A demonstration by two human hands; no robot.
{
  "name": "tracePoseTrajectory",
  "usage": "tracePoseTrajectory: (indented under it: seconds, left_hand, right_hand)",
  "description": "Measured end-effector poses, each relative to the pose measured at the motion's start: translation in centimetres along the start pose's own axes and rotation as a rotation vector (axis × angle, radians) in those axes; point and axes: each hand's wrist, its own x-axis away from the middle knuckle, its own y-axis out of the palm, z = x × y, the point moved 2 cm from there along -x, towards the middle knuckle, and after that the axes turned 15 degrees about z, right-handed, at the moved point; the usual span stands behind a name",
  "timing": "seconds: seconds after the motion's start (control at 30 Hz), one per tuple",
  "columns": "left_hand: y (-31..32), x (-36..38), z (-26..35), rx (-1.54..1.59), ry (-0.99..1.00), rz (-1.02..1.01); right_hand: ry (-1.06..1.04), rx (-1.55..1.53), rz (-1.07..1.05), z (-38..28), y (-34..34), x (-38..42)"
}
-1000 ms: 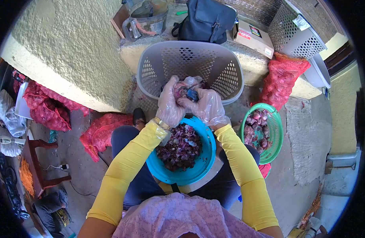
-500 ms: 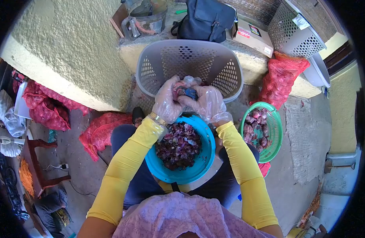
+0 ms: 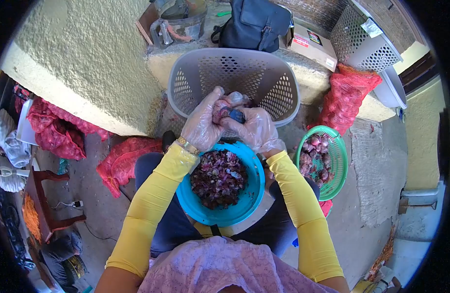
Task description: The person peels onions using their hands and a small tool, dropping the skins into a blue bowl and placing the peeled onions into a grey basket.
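Note:
Both my hands wear clear plastic gloves and meet over the near side of a grey perforated basket (image 3: 186,63). My left hand (image 3: 204,122) is curled round a purple onion (image 3: 219,113), its thumb raised. My right hand (image 3: 255,128) grips a small dark blue object (image 3: 236,115) against the onion; its exact shape is too small to tell. Below my hands, between my legs, stands a blue basin (image 3: 256,183) holding purple onion peelings (image 3: 219,178).
On the right is a green basket (image 3: 339,166) of onions, with a red mesh sack (image 3: 346,100) behind it. More red sacks (image 3: 129,158) lie left. A black bag (image 3: 259,24) and a carton (image 3: 313,44) stand on the ledge ahead.
My left hand has shifted slightly left, and its thumb has lifted away from the onion, showing more of it. My right hand has hardly moved.

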Motion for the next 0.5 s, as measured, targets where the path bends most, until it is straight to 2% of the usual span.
tracePoseTrajectory:
  seconds: [0.1,0.3,0.37,0.43,0.5]
  left_hand:
    - [-0.1,0.1,0.3,0.018,0.038,0.022]
    - [1.0,1.1,1.2,-0.016,0.085,0.036]
    - [1.6,2.3,1.8,-0.216,0.072,-0.109]
    - [1.4,2.3,1.9,-0.214,0.055,-0.182]
    - [1.7,2.7,2.2,-0.211,0.036,-0.255]
  right_hand:
    - [0.057,-0.084,0.014,-0.3,1.1,0.4]
    - [0.038,-0.147,0.031,-0.6,0.0,-0.2]
    - [0.093,-0.171,-0.003,0.8,-0.5,-0.6]
    - [0.191,-0.239,-0.047,0.6,-1.1,-0.7]
    - [0.162,-0.245,-0.049,1.3,-1.1,-0.6]
